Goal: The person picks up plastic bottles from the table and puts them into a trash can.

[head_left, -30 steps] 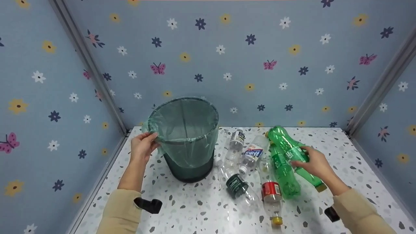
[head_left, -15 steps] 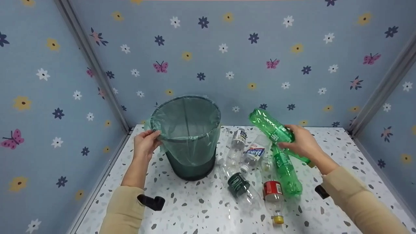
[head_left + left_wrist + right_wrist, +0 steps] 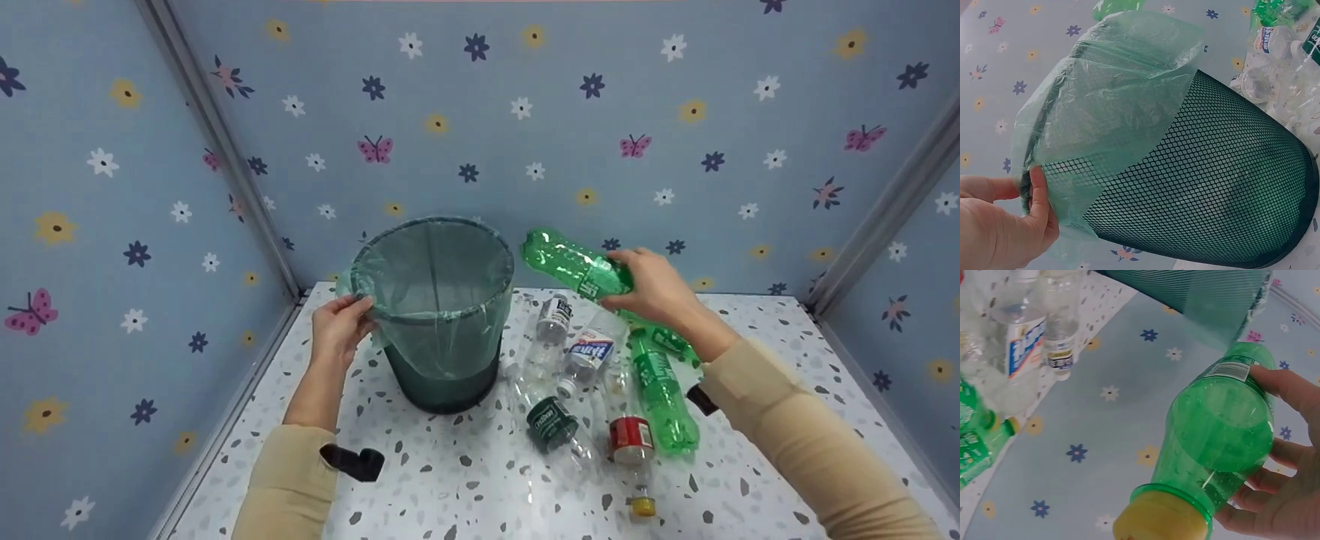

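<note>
Our left grip (image 3: 343,326) pinches the lined mesh bin (image 3: 450,394), our right grip (image 3: 654,289) holds a yellow-capped green bottle (image 3: 566,262) outside it, other bottles (image 3: 667,409) remaining alongside.

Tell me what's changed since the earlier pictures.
The right hand has lifted a green bottle off the table and carried it up and leftward, toward the bin; it is not inside yet. The left hand still pinches the bag at the bin's edge, and the other bottles lie where they were.
</note>
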Motion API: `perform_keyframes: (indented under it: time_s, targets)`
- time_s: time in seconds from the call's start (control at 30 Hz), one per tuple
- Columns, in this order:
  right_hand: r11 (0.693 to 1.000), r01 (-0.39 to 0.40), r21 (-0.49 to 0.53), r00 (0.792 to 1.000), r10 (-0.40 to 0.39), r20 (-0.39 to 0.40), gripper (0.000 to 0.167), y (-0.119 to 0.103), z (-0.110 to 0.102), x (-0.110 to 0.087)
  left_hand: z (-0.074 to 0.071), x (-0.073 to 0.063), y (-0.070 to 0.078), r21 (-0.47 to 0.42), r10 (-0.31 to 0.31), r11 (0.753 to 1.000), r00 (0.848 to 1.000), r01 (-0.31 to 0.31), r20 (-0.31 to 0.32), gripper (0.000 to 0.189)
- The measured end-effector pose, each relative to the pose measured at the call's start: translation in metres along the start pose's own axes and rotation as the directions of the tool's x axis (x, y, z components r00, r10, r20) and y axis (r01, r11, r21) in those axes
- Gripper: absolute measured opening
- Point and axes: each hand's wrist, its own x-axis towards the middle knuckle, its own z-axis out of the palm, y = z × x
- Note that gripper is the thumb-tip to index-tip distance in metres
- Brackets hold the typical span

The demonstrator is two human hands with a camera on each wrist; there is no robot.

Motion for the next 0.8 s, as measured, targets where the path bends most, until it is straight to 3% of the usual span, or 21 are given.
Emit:
perform_keyframes:
  time_s: [0.17, 0.43, 0.8]
  targets:
    - [1.000, 0.011, -0.018, 1.000, -0.011, 0.000, 0.073, -0.025, -0.003, 0.011, 0.001, 0.000, 0.000, 0.002, 0.004, 1.000, 1.000, -0.004, -0.013, 0.026]
    - [0.998, 0.045, -0.037, 0.999, -0.045, 0.003, 0.070, -0.061, 0.001, 0.029, 0.000, 0.000, 0.000, -0.012, 0.007, 1.000, 1.000, -0.007, -0.013, 0.028]
    - [0.983, 0.151, -0.102, 0.988, -0.153, -0.006, 0.066, -0.101, 0.018, 0.053, 0.001, 0.001, -0.003, -0.030, 0.017, 0.999, 1.000, -0.017, -0.012, 0.025]
